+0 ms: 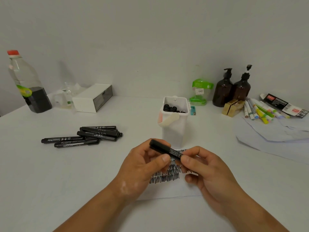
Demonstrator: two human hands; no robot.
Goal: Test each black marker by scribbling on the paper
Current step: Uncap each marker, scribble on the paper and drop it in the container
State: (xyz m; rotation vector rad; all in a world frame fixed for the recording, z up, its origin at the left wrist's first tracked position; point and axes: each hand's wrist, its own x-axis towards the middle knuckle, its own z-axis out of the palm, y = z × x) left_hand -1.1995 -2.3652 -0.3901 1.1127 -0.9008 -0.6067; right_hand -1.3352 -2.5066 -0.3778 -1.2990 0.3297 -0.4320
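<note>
Both hands hold one black marker [164, 149] above the white paper [168, 190], which carries rows of black scribbles [165, 177]. My left hand [142, 166] grips the marker's left, upper end between thumb and fingers. My right hand [205, 168] pinches its right end, and that tip is hidden by the fingers. A pile of several black markers [87, 135] lies on the table to the left. A white tub [174, 121] with more black markers standing in it is just behind the paper.
A bottle with dark liquid [27, 84] and a white box [92, 97] stand at the back left. Two brown pump bottles [232, 88], a green pack [200, 91], coloured pens [260, 111] and a light cloth [275, 136] fill the right side.
</note>
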